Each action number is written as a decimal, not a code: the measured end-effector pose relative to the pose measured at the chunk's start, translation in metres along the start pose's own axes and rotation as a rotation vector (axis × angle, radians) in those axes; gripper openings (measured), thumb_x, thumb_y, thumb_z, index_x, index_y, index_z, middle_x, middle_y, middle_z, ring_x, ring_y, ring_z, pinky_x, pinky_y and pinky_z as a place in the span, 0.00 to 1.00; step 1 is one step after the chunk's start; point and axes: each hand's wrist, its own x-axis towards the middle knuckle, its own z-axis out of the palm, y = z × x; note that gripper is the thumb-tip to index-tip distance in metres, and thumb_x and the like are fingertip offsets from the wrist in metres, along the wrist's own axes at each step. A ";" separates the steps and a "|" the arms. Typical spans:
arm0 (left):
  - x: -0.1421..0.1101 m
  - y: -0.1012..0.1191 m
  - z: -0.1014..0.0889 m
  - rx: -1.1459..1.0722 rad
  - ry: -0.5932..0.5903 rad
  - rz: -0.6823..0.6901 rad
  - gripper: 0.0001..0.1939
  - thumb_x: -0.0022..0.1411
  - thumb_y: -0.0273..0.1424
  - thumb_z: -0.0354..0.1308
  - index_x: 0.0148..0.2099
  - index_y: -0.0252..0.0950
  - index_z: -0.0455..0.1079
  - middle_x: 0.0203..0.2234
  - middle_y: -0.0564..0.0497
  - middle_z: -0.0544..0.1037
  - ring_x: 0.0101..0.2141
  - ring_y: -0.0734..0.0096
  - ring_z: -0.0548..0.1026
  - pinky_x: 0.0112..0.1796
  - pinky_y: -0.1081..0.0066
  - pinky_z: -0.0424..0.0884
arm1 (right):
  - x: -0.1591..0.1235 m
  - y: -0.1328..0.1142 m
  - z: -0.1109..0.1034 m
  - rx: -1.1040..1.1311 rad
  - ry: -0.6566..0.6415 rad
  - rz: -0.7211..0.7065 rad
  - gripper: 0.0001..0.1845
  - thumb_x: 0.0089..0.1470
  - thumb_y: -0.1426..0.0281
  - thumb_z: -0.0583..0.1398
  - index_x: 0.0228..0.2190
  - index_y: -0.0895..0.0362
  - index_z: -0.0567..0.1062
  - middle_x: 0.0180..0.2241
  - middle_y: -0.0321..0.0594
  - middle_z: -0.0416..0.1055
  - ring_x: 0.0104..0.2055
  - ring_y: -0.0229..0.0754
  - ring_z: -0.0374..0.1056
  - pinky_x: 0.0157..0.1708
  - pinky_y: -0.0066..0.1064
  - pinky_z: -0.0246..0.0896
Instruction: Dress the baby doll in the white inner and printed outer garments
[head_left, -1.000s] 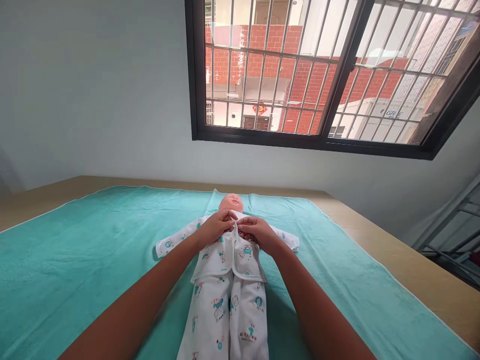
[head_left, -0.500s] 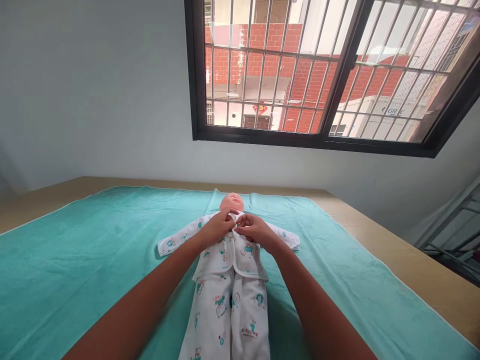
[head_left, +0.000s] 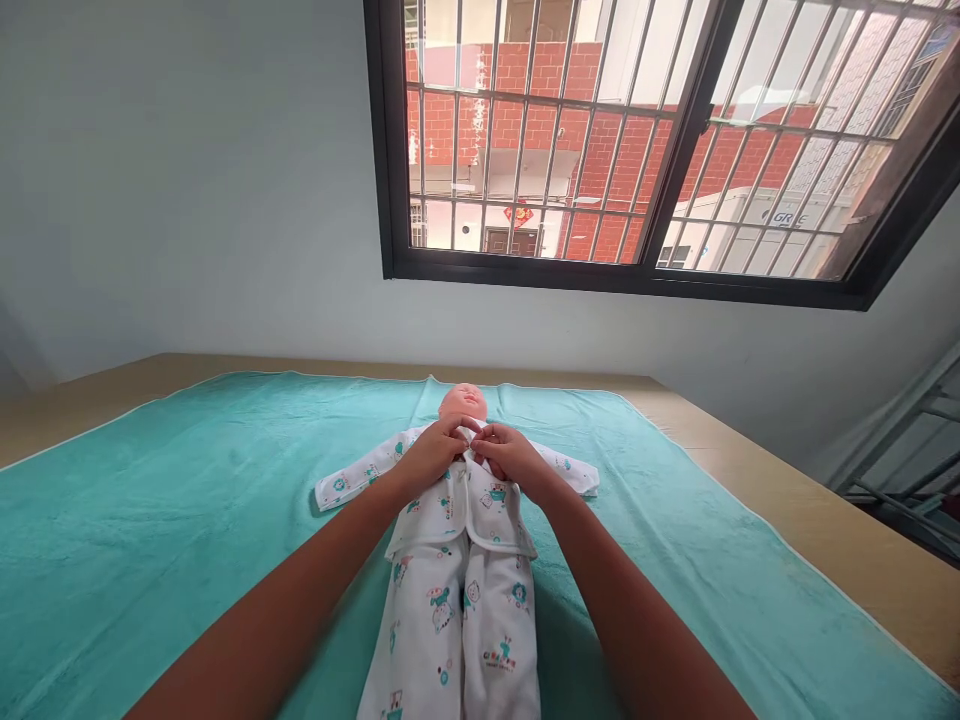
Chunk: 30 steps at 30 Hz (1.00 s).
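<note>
A baby doll [head_left: 462,400] lies on its back on a teal blanket [head_left: 150,520], dressed in a white printed shirt [head_left: 465,505] and matching trousers [head_left: 457,630]. Both of my hands meet at the doll's chest just under its chin. My left hand [head_left: 433,452] pinches the left front edge of the shirt near the collar. My right hand [head_left: 510,456] pinches the right front edge, fingertips touching the left hand's. The doll's sleeves lie spread out to either side.
The blanket covers a wooden platform [head_left: 810,520] whose bare edge shows at the right and back. A barred window [head_left: 645,150] fills the wall behind. A grey metal frame [head_left: 915,470] stands at the far right.
My hands have crept slightly up the shirt front toward the collar and closer together. The doll has not moved.
</note>
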 end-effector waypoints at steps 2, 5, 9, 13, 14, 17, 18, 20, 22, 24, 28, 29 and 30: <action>0.000 -0.002 0.002 -0.067 0.021 -0.050 0.17 0.48 0.26 0.53 0.42 0.37 0.73 0.21 0.56 0.66 0.21 0.76 0.59 0.22 0.75 0.52 | 0.001 0.000 0.000 0.000 -0.001 -0.001 0.13 0.48 0.61 0.62 0.32 0.57 0.71 0.24 0.33 0.73 0.15 0.27 0.52 0.15 0.23 0.41; -0.001 -0.002 0.002 -0.157 0.029 -0.144 0.15 0.47 0.27 0.55 0.40 0.37 0.72 0.21 0.57 0.65 0.19 0.79 0.57 0.20 0.76 0.49 | 0.001 0.000 -0.001 -0.003 -0.008 -0.001 0.13 0.49 0.60 0.62 0.32 0.57 0.71 0.24 0.32 0.72 0.15 0.27 0.52 0.15 0.23 0.41; -0.004 0.004 -0.004 -0.191 0.004 -0.213 0.16 0.47 0.28 0.57 0.41 0.39 0.71 0.21 0.59 0.63 0.18 0.80 0.55 0.18 0.77 0.47 | -0.001 -0.001 -0.003 0.004 -0.056 -0.008 0.15 0.46 0.60 0.65 0.33 0.56 0.71 0.21 0.28 0.68 0.16 0.28 0.53 0.15 0.23 0.43; -0.006 0.011 -0.011 -0.192 -0.059 -0.205 0.20 0.49 0.30 0.61 0.47 0.40 0.70 0.21 0.60 0.61 0.19 0.81 0.55 0.18 0.78 0.48 | -0.003 -0.003 -0.005 0.030 -0.111 -0.036 0.18 0.44 0.61 0.67 0.34 0.56 0.71 0.18 0.23 0.60 0.16 0.28 0.51 0.15 0.22 0.42; -0.007 0.012 -0.013 -0.194 -0.080 -0.198 0.21 0.49 0.31 0.62 0.48 0.40 0.69 0.22 0.60 0.61 0.19 0.80 0.56 0.18 0.78 0.49 | -0.004 -0.004 -0.005 0.029 -0.116 -0.038 0.18 0.44 0.61 0.67 0.34 0.56 0.70 0.18 0.23 0.60 0.16 0.28 0.51 0.15 0.22 0.42; -0.007 0.016 -0.016 -0.188 -0.117 -0.191 0.24 0.48 0.30 0.64 0.50 0.39 0.68 0.24 0.58 0.64 0.22 0.79 0.60 0.19 0.78 0.52 | -0.005 -0.005 -0.005 0.018 -0.107 -0.028 0.17 0.44 0.62 0.67 0.34 0.56 0.71 0.19 0.24 0.60 0.17 0.28 0.51 0.16 0.23 0.42; -0.007 0.016 -0.016 -0.181 -0.113 -0.192 0.24 0.48 0.30 0.64 0.50 0.38 0.68 0.25 0.58 0.65 0.23 0.79 0.61 0.19 0.79 0.53 | -0.006 -0.005 -0.005 0.014 -0.097 -0.025 0.17 0.44 0.62 0.67 0.34 0.56 0.71 0.18 0.24 0.59 0.17 0.28 0.51 0.16 0.23 0.42; -0.007 0.016 -0.016 -0.167 -0.098 -0.193 0.22 0.49 0.30 0.64 0.48 0.38 0.68 0.26 0.57 0.66 0.24 0.79 0.62 0.19 0.79 0.53 | -0.006 -0.005 -0.004 0.013 -0.080 -0.026 0.16 0.44 0.63 0.67 0.34 0.56 0.72 0.18 0.23 0.58 0.17 0.28 0.51 0.16 0.23 0.42; -0.006 0.014 -0.015 -0.163 -0.088 -0.192 0.21 0.49 0.30 0.63 0.47 0.38 0.68 0.26 0.57 0.67 0.23 0.78 0.62 0.18 0.79 0.53 | -0.006 -0.004 -0.004 0.018 -0.071 -0.023 0.16 0.44 0.63 0.67 0.34 0.56 0.73 0.17 0.24 0.58 0.17 0.28 0.51 0.16 0.22 0.42; -0.006 0.012 -0.016 -0.171 -0.093 -0.184 0.20 0.48 0.30 0.63 0.46 0.37 0.68 0.26 0.57 0.67 0.23 0.79 0.62 0.18 0.79 0.55 | -0.006 -0.004 -0.005 0.021 -0.073 -0.008 0.15 0.44 0.63 0.66 0.34 0.56 0.73 0.18 0.25 0.61 0.17 0.28 0.52 0.16 0.22 0.42; -0.005 0.009 -0.017 -0.154 -0.117 -0.165 0.21 0.49 0.30 0.62 0.47 0.39 0.68 0.27 0.57 0.67 0.24 0.78 0.62 0.18 0.79 0.57 | -0.003 -0.003 -0.005 0.022 -0.068 0.019 0.14 0.48 0.60 0.62 0.33 0.57 0.73 0.23 0.31 0.69 0.16 0.27 0.52 0.16 0.22 0.42; -0.005 0.009 -0.017 -0.138 -0.117 -0.165 0.21 0.49 0.30 0.62 0.48 0.39 0.68 0.27 0.57 0.67 0.24 0.77 0.62 0.18 0.79 0.57 | -0.003 -0.003 -0.005 0.022 -0.061 0.019 0.14 0.48 0.60 0.62 0.32 0.57 0.73 0.23 0.31 0.69 0.16 0.27 0.52 0.15 0.22 0.42; -0.006 0.010 -0.017 -0.121 -0.114 -0.164 0.21 0.49 0.30 0.61 0.48 0.40 0.68 0.27 0.56 0.67 0.24 0.77 0.63 0.18 0.80 0.57 | -0.003 -0.003 -0.005 0.023 -0.054 0.018 0.13 0.48 0.60 0.62 0.32 0.57 0.73 0.23 0.31 0.69 0.16 0.27 0.52 0.15 0.22 0.42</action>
